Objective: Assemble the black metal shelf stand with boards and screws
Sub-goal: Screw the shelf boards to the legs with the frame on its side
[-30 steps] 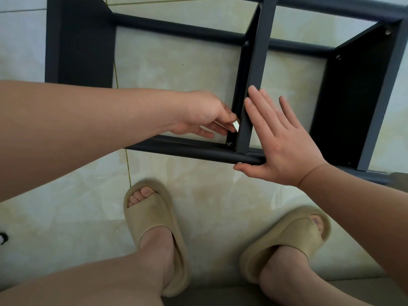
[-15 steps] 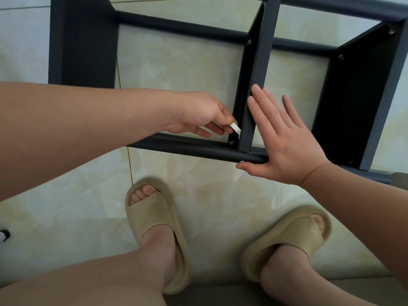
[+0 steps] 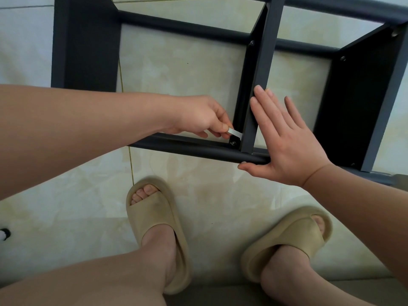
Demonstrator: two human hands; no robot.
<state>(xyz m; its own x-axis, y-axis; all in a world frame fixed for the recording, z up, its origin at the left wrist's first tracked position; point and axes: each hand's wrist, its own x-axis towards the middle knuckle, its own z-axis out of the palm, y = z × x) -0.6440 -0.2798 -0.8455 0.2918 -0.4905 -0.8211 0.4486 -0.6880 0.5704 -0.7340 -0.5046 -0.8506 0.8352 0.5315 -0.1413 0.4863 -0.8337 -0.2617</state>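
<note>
The black metal shelf stand (image 3: 187, 149) lies on its side on the tiled floor, its boards standing as dark upright panels. My left hand (image 3: 198, 117) pinches a small flat silver wrench (image 3: 235, 132) whose far end sits on a screw (image 3: 233, 143) where the middle board (image 3: 260, 69) meets the near tube. My right hand (image 3: 284, 142) is flat, fingers straight against the right face of that middle board, thumb under the near tube. Other screws (image 3: 251, 43) show at the board's far end.
My two feet in beige slippers (image 3: 156, 228) (image 3: 291, 237) rest on the cream floor tiles just below the frame. A left board (image 3: 86, 43) and a right board (image 3: 357, 102) flank the middle one. A small black and white object (image 3: 4, 234) lies at the left edge.
My left hand has swung the wrench a little, its handle now pointing up-left from the screw. The right hand stays pressed on the board.
</note>
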